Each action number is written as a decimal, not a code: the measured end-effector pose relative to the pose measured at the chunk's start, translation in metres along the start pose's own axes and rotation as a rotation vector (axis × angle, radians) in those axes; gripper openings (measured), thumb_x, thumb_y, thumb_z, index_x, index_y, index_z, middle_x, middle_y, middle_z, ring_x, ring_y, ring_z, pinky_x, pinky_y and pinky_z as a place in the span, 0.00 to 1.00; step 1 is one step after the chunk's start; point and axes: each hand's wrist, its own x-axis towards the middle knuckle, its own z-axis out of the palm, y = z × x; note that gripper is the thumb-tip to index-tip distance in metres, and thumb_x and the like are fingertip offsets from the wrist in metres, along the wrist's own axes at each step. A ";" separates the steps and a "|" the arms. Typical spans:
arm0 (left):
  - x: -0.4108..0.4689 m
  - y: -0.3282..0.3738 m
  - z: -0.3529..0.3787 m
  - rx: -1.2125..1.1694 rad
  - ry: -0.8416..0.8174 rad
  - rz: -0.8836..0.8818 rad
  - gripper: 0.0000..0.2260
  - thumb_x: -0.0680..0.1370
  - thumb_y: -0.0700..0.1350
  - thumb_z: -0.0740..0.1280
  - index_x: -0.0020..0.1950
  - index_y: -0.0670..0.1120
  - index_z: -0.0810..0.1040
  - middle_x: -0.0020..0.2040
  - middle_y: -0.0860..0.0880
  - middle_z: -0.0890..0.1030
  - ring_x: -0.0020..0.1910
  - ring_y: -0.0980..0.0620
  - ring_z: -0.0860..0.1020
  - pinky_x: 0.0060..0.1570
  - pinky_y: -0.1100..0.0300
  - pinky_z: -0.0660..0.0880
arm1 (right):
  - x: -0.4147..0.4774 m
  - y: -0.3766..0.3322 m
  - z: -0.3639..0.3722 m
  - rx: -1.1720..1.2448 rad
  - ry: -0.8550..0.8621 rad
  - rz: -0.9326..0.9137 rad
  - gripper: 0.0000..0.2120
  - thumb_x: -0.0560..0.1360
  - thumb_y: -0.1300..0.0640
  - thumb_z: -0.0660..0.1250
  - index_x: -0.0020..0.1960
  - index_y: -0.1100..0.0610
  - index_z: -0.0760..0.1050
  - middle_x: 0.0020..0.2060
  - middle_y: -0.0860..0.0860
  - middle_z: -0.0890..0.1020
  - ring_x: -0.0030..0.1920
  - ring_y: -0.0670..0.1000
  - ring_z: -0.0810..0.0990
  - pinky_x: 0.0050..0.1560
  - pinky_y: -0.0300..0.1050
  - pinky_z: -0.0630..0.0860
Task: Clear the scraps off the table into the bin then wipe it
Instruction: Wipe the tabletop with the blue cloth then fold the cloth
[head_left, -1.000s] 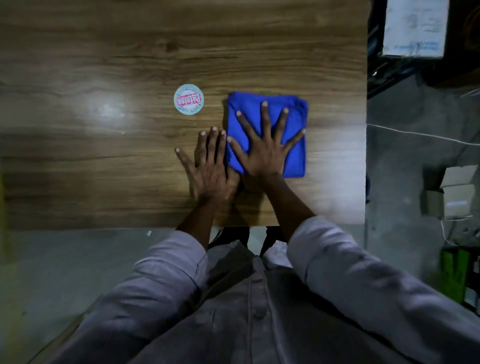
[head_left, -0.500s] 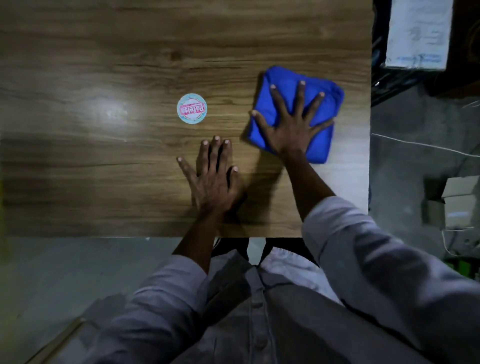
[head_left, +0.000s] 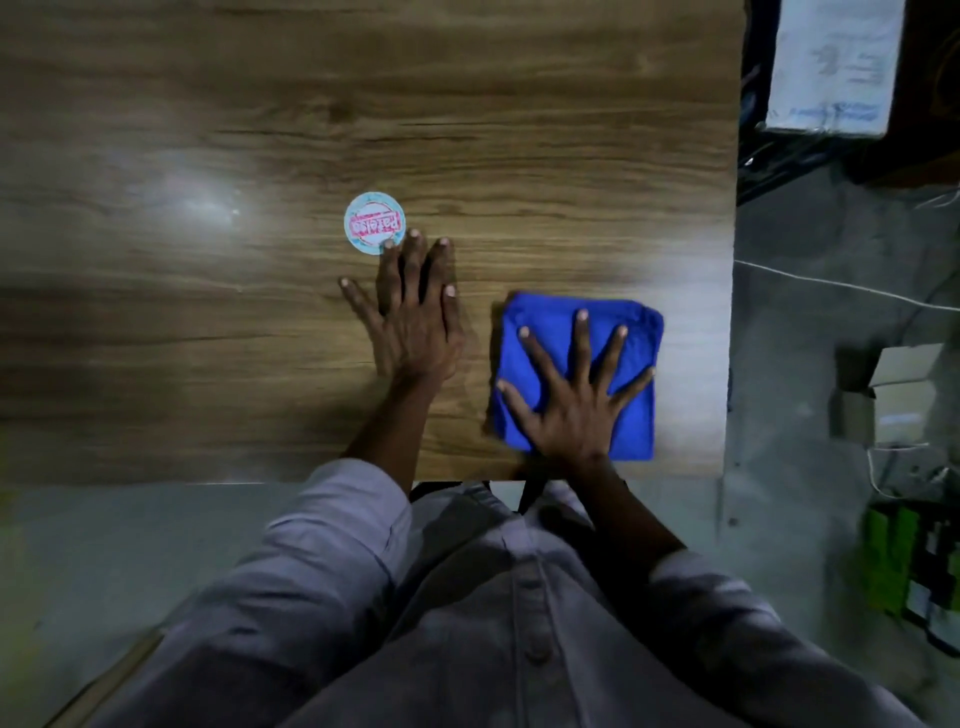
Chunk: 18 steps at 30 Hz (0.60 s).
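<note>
Cloth (head_left: 631, 332) right of sticker (head_left: 374, 222)

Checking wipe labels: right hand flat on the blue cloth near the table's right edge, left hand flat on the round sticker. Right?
Not quite. The left hand lies flat on the bare table; only its fingertips reach the edge of the round sticker. The rest holds: the right hand is spread flat on the blue cloth near the table's right edge. The head view shows it.

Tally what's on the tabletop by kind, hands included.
Hands: 2, left hand flat on the table, right hand flat on the cloth
Blue cloth: 1
Round sticker: 1
Total: 4
</note>
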 end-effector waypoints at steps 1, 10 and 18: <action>0.000 0.000 0.000 0.000 0.001 -0.006 0.25 0.85 0.53 0.49 0.83 0.58 0.50 0.84 0.53 0.50 0.83 0.47 0.46 0.71 0.25 0.47 | 0.027 -0.008 -0.003 0.029 0.025 0.065 0.36 0.76 0.21 0.53 0.80 0.31 0.56 0.85 0.53 0.52 0.82 0.70 0.45 0.68 0.85 0.45; 0.000 0.000 -0.001 0.017 -0.018 -0.018 0.25 0.85 0.53 0.47 0.83 0.59 0.49 0.84 0.53 0.48 0.83 0.47 0.46 0.71 0.25 0.48 | 0.135 -0.065 -0.017 0.033 0.063 0.134 0.34 0.78 0.23 0.47 0.81 0.32 0.53 0.84 0.53 0.53 0.82 0.71 0.47 0.68 0.84 0.45; 0.000 0.000 0.000 0.022 -0.004 -0.003 0.25 0.85 0.53 0.50 0.83 0.59 0.50 0.84 0.54 0.48 0.83 0.48 0.45 0.71 0.25 0.48 | -0.020 -0.024 0.007 -0.034 -0.077 -0.201 0.35 0.77 0.24 0.56 0.81 0.31 0.54 0.85 0.52 0.52 0.82 0.70 0.45 0.67 0.86 0.47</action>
